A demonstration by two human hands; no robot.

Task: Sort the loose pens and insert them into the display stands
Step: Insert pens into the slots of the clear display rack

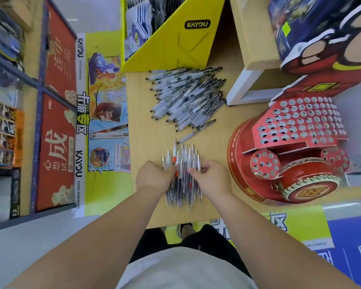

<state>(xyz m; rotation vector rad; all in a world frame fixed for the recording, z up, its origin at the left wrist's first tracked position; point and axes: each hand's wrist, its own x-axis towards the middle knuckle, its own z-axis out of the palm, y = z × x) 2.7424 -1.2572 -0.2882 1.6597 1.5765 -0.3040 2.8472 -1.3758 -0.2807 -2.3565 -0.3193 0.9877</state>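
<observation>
While the wooden table (pixel 146 126) carries it all, the red display stand (pixel 300 126) sits at its right side, rows of holes facing up. Whether any are filled, I can't tell. Farther back sprawls the big pile (pixel 188 97) of grey-barrelled pens, crisscrossed. Closer in, the smaller bundle (pixel 181 184) of clear pens lies roughly parallel, tips pointing away. Left hand (pixel 152 176) curls its fingers onto the bundle's left side, and right hand (pixel 212 176) pinches pens on the right. Best play, I'd say: square the tips, hold the bundle snug, and lift only a few, so none roll away.
</observation>
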